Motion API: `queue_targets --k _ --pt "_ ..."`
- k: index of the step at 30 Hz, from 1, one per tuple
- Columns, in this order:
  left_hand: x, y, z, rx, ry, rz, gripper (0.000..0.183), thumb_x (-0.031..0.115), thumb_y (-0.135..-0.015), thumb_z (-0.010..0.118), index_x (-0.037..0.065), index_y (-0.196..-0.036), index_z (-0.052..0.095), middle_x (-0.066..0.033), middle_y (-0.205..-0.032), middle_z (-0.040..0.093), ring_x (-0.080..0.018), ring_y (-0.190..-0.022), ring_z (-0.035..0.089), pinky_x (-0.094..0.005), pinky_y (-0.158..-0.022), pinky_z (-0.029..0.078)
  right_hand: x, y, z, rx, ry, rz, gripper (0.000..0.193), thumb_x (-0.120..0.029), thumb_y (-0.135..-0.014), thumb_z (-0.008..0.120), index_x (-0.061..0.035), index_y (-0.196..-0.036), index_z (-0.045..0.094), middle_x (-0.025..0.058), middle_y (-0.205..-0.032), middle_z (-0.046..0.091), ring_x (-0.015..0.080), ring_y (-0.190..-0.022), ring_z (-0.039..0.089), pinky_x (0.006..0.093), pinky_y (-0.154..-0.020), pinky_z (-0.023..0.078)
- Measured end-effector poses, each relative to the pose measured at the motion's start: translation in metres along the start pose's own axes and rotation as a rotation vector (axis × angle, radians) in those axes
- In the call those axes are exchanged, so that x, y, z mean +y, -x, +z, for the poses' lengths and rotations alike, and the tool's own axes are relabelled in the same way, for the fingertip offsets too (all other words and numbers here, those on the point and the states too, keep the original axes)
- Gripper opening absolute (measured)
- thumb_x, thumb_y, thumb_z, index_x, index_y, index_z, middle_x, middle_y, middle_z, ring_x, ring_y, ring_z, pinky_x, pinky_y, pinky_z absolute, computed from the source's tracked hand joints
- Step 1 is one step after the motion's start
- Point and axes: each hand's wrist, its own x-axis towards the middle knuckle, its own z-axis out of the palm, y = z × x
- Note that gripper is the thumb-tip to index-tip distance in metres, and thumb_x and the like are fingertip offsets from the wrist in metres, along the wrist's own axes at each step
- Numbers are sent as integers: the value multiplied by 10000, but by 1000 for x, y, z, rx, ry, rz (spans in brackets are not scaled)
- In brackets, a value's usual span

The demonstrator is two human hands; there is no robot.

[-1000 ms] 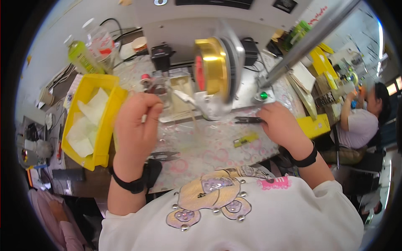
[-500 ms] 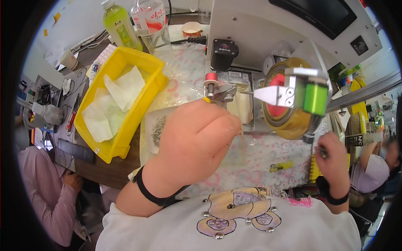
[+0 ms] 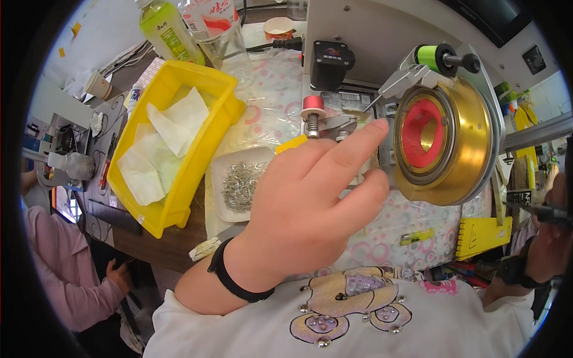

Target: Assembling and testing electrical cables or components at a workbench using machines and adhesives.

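Note:
My left hand (image 3: 316,209) hovers palm down in front of a winding machine. Its index finger points toward a thin metal rod (image 3: 371,105) and the other fingers are partly bent, with nothing seen between them. Just beyond it are a red-topped spring post (image 3: 313,116) and a small metal clamp (image 3: 339,123). To its right stands a gold drum (image 3: 471,143) with a red ring (image 3: 416,131), and a green thread spool (image 3: 433,58) above. My right hand (image 3: 552,241) is at the far right, dim and partly cut off, closed around a dark object I cannot identify.
A white tray of small metal hooks or rings (image 3: 243,182) lies left of my hand. Beyond it is a yellow bin (image 3: 224,89) with white sheets. Bottles (image 3: 170,33) stand at the back. A yellow-green cutter (image 3: 416,237) and yellow holder (image 3: 483,237) lie right. Another person (image 3: 65,268) sits left.
My left hand has opened from a closed pinch, its index finger now extended. My right hand moved farther right. The spool and metal arm swung from in front of the drum to its top.

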Motion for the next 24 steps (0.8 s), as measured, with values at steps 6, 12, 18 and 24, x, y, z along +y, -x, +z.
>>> queue_targets --k 6,12,18,24 --pt "-5 5 3 -24 28 -8 203 81 -628 579 65 -829 559 -85 -1020 579 -207 -641 518 -330 -540 403 31 -69 30 -180 375 -171 326 30 -724 697 19 -947 459 219 -831 601 206 -685 636 242 -611 549" --pt "-5 6 -5 -82 119 -60 235 -65 -604 622 29 -815 577 -107 -901 587 -252 -690 556 -323 -569 440 38 -47 -15 -110 452 -208 238 8 -744 675 3 -887 485 161 -755 595 181 -625 597 238 -583 513" --pt "-6 2 -4 -48 176 -78 233 -63 -615 635 25 -823 578 -110 -888 580 -264 -695 556 -321 -579 450 46 -65 -2 -89 481 -170 234 7 -737 672 0 -880 486 145 -756 579 174 -638 581 239 -594 495" --pt "-8 4 -2 -33 206 -80 226 -65 -628 640 16 -829 577 -114 -883 576 -268 -707 567 -313 -590 463 49 -61 10 -68 511 -129 230 5 -731 668 -3 -874 488 129 -757 563 166 -651 564 241 -606 477"
